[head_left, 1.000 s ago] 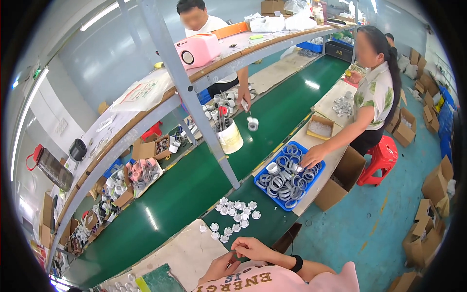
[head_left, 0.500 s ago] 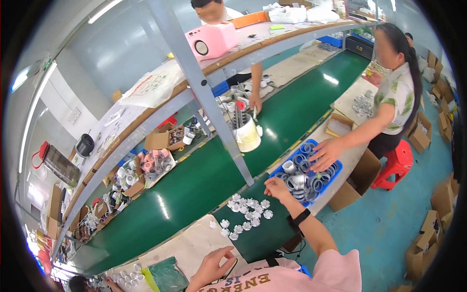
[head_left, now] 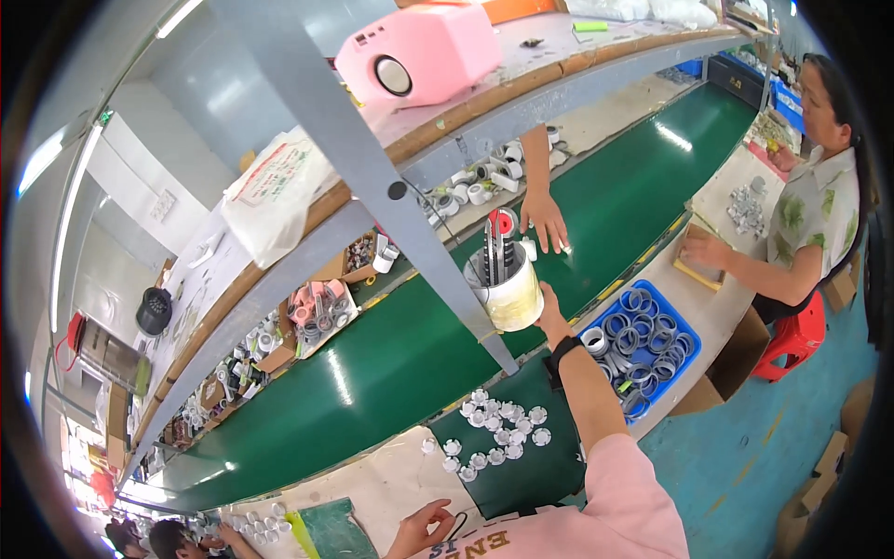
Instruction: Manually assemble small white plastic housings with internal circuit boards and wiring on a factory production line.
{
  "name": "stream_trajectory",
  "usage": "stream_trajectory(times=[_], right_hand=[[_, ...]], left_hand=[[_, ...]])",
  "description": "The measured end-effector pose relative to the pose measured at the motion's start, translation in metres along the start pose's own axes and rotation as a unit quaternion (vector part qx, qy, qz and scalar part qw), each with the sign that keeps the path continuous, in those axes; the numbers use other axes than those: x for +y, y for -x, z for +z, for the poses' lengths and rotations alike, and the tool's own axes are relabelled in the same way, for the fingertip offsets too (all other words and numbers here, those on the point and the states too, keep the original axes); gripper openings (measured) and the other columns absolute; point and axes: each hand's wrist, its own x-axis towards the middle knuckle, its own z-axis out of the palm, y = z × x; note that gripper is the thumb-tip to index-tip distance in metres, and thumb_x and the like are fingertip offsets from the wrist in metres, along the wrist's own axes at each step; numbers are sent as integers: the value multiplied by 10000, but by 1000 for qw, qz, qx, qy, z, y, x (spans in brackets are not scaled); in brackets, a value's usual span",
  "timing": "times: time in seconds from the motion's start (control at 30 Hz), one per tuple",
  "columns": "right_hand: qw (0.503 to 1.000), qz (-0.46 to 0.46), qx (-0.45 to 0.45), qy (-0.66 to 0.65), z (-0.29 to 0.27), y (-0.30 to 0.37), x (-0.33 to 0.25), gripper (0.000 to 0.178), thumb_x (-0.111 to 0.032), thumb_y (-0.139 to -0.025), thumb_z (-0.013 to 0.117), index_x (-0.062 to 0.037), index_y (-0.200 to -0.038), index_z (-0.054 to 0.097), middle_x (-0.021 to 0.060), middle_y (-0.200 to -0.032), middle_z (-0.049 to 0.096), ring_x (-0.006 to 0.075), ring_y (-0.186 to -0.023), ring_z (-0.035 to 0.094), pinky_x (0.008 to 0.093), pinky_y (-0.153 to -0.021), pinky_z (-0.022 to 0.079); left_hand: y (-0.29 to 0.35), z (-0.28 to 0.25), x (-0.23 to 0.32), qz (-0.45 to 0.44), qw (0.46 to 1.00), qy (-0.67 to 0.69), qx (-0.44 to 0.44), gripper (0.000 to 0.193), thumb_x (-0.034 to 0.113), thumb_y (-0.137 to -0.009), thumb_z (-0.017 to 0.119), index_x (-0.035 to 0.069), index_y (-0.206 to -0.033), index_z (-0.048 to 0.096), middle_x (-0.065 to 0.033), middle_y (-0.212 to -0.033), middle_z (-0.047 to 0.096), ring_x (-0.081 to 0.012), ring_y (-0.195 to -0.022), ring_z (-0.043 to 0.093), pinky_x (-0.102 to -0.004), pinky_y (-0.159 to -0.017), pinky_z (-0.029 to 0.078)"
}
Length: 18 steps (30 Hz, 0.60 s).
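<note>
The person's right hand (head_left: 551,317) reaches far out over the green conveyor belt (head_left: 391,373) to a cream-coloured tub (head_left: 507,291) that stands on the belt just right of the slanted grey post (head_left: 391,186). The hand lies against the tub's near right side, touching it; the fingers are mostly hidden behind the tub, so whether they clasp it or merely rest on it cannot be told. The tub stands upright, with scissors and other tools, one with a red top (head_left: 501,224), sticking out of it. A black wristband (head_left: 562,357) sits on the right forearm, with a pink sleeve nearer the body.

The left hand (head_left: 424,526) stays near, at the lower edge, over the pale work surface (head_left: 391,484); its fingers are curled loosely, and a thin dark loop lies at the fingertips.

A cluster of small white round parts (head_left: 498,433) lies on a dark green mat, between the two hands. A blue tray of grey rings (head_left: 643,345) sits to the right of the right forearm. Beyond the tub, another person's hand (head_left: 545,219) rests on the belt, and a seated person at the far right has a hand on a flat box (head_left: 700,265).
</note>
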Motion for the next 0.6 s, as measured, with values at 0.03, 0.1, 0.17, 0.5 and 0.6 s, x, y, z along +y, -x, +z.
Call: stream_trajectory(times=[0.03, 0.1, 0.17, 0.5, 0.6], right_hand=[[997, -10, -2, -80, -54, -39, 16, 634, 6, -735, 401, -103, -1350, 288, 96, -587, 558, 134, -395, 479, 259, -307, 297], [987, -22, 3, -160, -69, -78, 1, 701, 10, -735, 391, -140, -1399, 225, 92, -584, 563, 130, -403, 484, 258, -310, 299], [1000, 2, -17, -20, 45, -18, -3, 688, 18, -738, 375, -158, -1391, 250, 84, -614, 590, 122, -417, 492, 253, -327, 320], [995, -39, -72, -55, -17, 207, -85, 279, -153, -819, 490, -35, -1071, 477, 66, -690, 603, 95, -534, 497, 219, -451, 365], [994, -44, -92, -38, -35, 281, -58, 276, -151, -813, 504, -34, -1062, 484, 63, -685, 594, 95, -528, 496, 221, -476, 384]], left_hand=[[-15, 4, 6, 9, 999, 13, -31, 320, 48, -841, 552, 0, -1153, 501, -66, -776, 573, -144, -706, 539, -271, -647, 422], [-39, 10, 6, 14, 997, 25, -71, 323, 40, -842, 539, -4, -1159, 497, -56, -768, 564, -133, -690, 521, -261, -634, 407], [-13, -6, -6, -9, 1000, 9, -16, 337, 27, -841, 522, -13, -1174, 486, -53, -761, 548, -119, -663, 491, -247, -615, 390], [-17, 16, -20, 92, 995, -18, -33, 340, 89, -784, 631, 18, -1102, 534, -108, -808, 624, -219, -744, 625, -316, -672, 493], [-4, 23, -5, 6, 998, 56, -2, 204, 35, -839, 507, 2, -1032, 566, -49, -712, 584, -114, -654, 541, -269, -740, 419]])
